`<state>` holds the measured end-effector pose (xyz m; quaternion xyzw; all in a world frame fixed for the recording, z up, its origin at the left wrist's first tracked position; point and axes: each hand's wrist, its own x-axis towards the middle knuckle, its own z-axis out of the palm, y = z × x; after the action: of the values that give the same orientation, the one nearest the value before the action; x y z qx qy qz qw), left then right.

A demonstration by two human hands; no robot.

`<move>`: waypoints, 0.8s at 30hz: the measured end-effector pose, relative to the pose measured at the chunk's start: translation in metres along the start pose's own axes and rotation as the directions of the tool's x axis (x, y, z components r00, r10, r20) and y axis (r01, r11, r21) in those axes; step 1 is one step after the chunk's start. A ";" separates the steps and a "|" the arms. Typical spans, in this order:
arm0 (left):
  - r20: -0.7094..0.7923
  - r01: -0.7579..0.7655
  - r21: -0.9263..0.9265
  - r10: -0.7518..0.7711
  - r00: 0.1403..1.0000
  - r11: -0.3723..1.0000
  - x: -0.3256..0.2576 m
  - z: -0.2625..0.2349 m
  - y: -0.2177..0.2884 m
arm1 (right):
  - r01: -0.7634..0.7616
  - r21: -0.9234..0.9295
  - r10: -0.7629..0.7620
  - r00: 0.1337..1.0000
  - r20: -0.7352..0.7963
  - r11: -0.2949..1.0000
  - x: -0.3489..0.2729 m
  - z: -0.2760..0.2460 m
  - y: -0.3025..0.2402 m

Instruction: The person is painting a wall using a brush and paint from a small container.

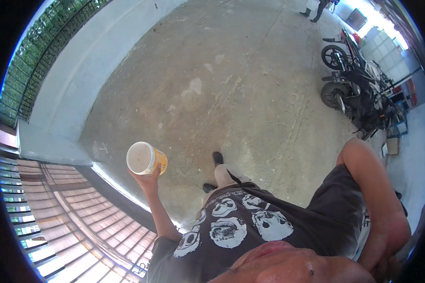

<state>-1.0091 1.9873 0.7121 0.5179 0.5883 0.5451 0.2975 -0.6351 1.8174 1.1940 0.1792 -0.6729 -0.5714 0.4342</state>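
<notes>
My left hand (148, 180) is closed around a plastic tub (160, 161) with a white rim and a yellow printed side, held out to my left above the concrete floor. The tub's round pale end faces up; whether that is a lid or the inside, I cannot tell. Only the near part of the left hand shows, as the tub covers most of its fingers. My right arm (378, 188) is bent sharply at the elbow, its forearm running down to the lower right edge. The right hand itself is out of sight.
Two motorcycles (359, 89) stand along the right side, with boxes (393, 146) close by. A low white wall (75, 61) topped by a dark fence curves along the left. Slatted gate panels (80, 203) lie at lower left. At the far top, another person's legs (319, 10) show.
</notes>
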 end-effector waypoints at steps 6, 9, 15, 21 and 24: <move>-0.077 0.024 -0.001 -0.024 0.997 1.000 0.026 -0.006 -0.012 | 0.005 -0.028 -0.007 0.999 -0.041 1.000 -0.056 0.049 0.015; -0.129 0.005 0.114 0.009 0.992 0.993 0.037 -0.024 -0.030 | 0.010 0.006 -0.010 0.996 -0.093 1.000 -0.089 0.073 0.026; -0.274 0.001 0.215 0.059 0.960 0.977 0.085 -0.028 -0.018 | -0.008 -0.133 -0.019 0.980 -0.199 0.991 -0.159 0.119 0.058; -0.340 0.024 0.239 0.061 0.938 0.971 0.127 -0.014 0.000 | -0.049 -0.135 0.018 0.974 -0.224 0.990 -0.224 0.151 0.087; -0.345 -0.018 0.224 0.097 0.934 0.974 0.142 -0.008 -0.002 | -0.076 -0.131 0.040 0.965 -0.260 0.988 -0.245 0.169 0.095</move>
<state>-1.0572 2.1172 0.7427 0.4581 0.6726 0.5702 0.1123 -0.6074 2.1280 1.1937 0.2010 -0.5744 -0.5760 0.5459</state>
